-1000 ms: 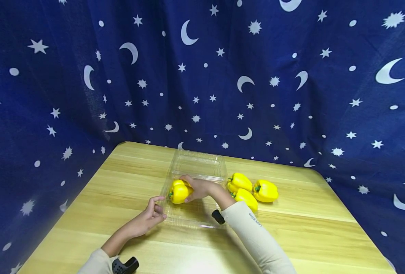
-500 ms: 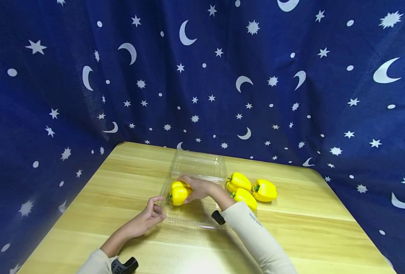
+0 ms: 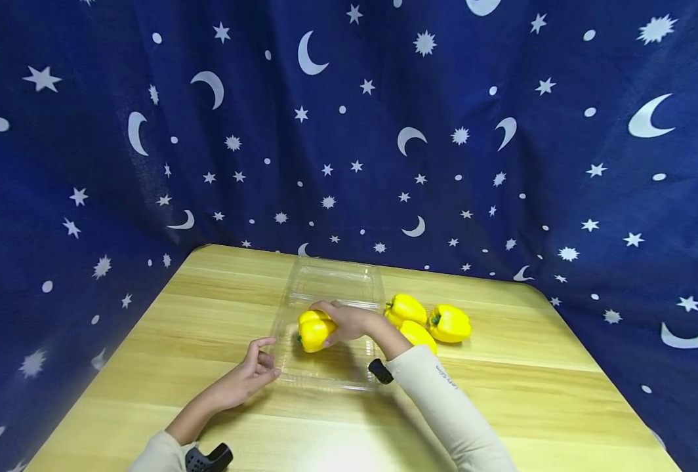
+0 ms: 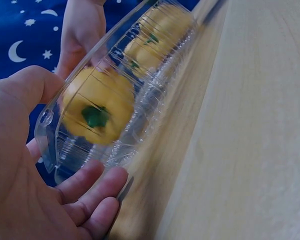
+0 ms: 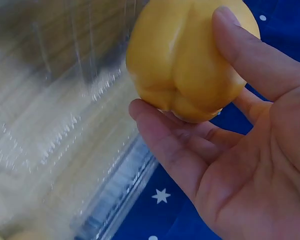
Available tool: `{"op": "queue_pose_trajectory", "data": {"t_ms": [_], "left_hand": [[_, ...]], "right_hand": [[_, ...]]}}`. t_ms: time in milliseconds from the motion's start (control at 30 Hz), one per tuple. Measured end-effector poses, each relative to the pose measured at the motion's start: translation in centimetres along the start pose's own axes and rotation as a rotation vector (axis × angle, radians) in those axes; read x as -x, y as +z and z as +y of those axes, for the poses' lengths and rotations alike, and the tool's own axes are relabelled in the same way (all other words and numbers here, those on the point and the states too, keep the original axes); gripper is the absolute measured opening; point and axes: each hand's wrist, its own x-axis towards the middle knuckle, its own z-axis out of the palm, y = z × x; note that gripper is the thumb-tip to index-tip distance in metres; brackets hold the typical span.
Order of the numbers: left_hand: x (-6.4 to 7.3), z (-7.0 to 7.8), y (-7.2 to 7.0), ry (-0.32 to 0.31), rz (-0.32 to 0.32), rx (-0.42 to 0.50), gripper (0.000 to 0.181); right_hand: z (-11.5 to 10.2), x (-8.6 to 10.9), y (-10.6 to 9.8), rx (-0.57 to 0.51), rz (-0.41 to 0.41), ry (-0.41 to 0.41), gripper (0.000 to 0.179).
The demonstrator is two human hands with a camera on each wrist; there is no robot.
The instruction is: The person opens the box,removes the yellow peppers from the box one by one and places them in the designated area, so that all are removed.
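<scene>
My right hand (image 3: 344, 322) holds a yellow bell pepper (image 3: 315, 331) over the left part of a clear plastic clamshell container (image 3: 337, 367), thumb on one side and fingers on the other. In the right wrist view the pepper (image 5: 185, 60) shows its lobed bottom; in the left wrist view its green stem faces the camera through the plastic. My left hand (image 3: 247, 377) is beside the container's left wall, with relaxed fingers (image 4: 102, 182) right at the clear plastic. The container's lid (image 3: 337, 278) is folded back towards the curtain.
Three more yellow bell peppers, one at the back (image 3: 405, 309), one at the right (image 3: 449, 323) and one nearer (image 3: 418, 335), lie on the wooden table (image 3: 502, 393) right of the container. A dark blue curtain (image 3: 372, 131) with moons and stars hangs behind.
My right hand has moved slightly right with the pepper, away from the container's left wall. The head view has shifted a little. My left hand stays beside the container.
</scene>
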Motion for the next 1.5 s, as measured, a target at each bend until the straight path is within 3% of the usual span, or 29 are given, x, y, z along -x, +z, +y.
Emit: {"op": "queue_pose_trajectory", "data": {"t_ms": [300, 667, 1133, 1500], "left_hand": [[0.1, -0.3, 0.1, -0.011, 0.007, -0.032, 0.064], [0.0, -0.2, 0.2, -0.004, -0.025, -0.007, 0.064], [0.1, -0.1, -0.2, 0.005, -0.019, -0.022, 0.063], [0.0, -0.2, 0.0, 0.013, -0.013, -0.018, 0.064]], "right_hand": [[0.5, 1.9, -1.3, 0.001, 0.013, 0.009, 0.069], [1.6, 4.5, -2.3, -0.010, 0.059, 0.002, 0.070], [5.1, 10.3, -4.0, -0.128, 0.205, 0.089, 0.073], [7.9, 13.7, -3.9, -0.214, 0.264, 0.110, 0.073]]}}
